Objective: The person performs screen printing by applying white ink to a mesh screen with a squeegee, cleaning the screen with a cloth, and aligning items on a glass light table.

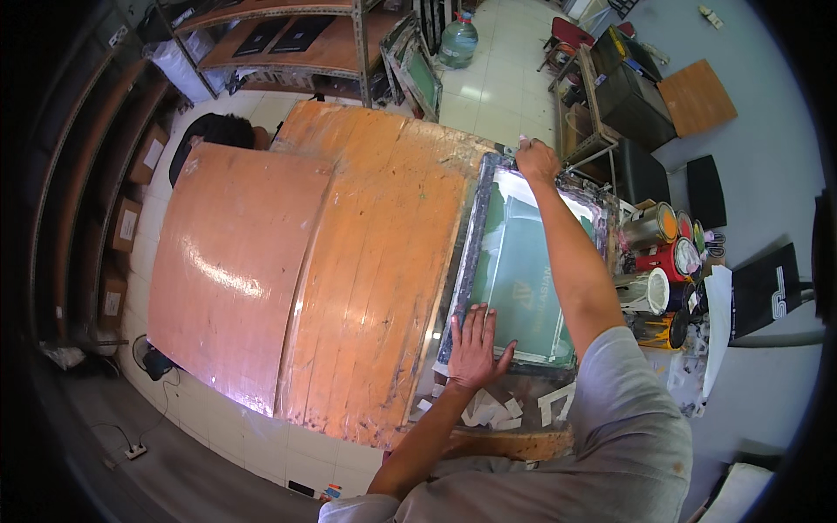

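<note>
A screen-printing frame (467,253) with a green mesh (523,288) lies flat at the right end of a long orange table (375,261). My left hand (477,344) rests palm down, fingers spread, on the frame's near left corner. My right hand (535,160) reaches across the frame and is closed over its far edge; I cannot tell whether it holds something small. A white sheet (514,187) shows under the mesh at the far end.
Several open paint cans (658,266) stand right of the frame. White paper scraps (488,408) lie at the table's near edge. A glossy orange board (231,270) covers the table's left part. Shelves (288,44), a water jug (457,42) and a black case (636,105) stand beyond.
</note>
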{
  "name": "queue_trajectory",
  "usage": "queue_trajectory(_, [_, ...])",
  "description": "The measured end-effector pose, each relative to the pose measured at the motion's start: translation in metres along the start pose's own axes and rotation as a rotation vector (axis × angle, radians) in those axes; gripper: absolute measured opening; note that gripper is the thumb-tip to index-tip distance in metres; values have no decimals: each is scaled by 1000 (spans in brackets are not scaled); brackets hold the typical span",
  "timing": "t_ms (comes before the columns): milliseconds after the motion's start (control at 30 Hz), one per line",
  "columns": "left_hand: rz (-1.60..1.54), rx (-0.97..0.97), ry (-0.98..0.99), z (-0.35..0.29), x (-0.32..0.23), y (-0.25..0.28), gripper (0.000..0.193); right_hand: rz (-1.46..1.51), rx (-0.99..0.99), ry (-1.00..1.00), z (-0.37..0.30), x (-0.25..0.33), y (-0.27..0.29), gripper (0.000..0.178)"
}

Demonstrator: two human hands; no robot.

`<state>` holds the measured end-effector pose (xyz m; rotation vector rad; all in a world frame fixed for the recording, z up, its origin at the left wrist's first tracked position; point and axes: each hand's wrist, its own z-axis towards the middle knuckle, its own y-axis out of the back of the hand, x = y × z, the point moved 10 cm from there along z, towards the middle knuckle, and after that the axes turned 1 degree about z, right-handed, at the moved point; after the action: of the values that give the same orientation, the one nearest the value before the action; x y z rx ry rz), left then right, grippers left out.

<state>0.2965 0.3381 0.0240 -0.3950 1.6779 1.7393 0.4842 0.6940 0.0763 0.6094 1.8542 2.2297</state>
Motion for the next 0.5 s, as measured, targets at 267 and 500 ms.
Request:
queue_trajectory(267, [106, -14, -13, 2, -6, 6, 76, -108, 117, 43, 15, -101, 0, 29])
queue_trajectory(500, [132, -68, -31, 2, -4, 5, 75, -95, 1, -37, 21, -96, -11, 29])
